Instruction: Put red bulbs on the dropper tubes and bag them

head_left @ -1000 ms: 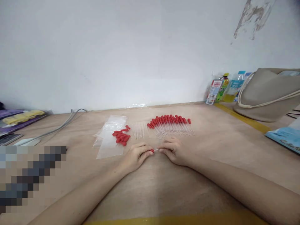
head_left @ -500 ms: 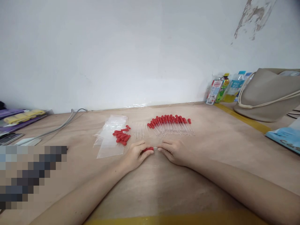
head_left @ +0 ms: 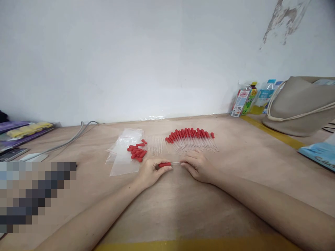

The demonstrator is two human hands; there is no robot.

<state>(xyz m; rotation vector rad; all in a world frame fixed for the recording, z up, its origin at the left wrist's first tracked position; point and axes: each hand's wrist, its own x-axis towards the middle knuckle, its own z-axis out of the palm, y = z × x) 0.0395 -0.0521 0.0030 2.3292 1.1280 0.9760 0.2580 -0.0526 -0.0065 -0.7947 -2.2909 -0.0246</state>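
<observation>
- At right, a grey bag is seen, with a blue packet lower down.
- Bottles are grouped to its left.
- At left, a cable is laid.
- Upper right, the wall is chipped.

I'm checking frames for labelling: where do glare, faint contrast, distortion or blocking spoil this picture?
Head view: bright glare along the foot of the wall; head view: the tube between left hand and right hand is faint, unlike the red bulb; head view: the bag looks stretched; head view: pixel blocks hide the lower left.
</observation>
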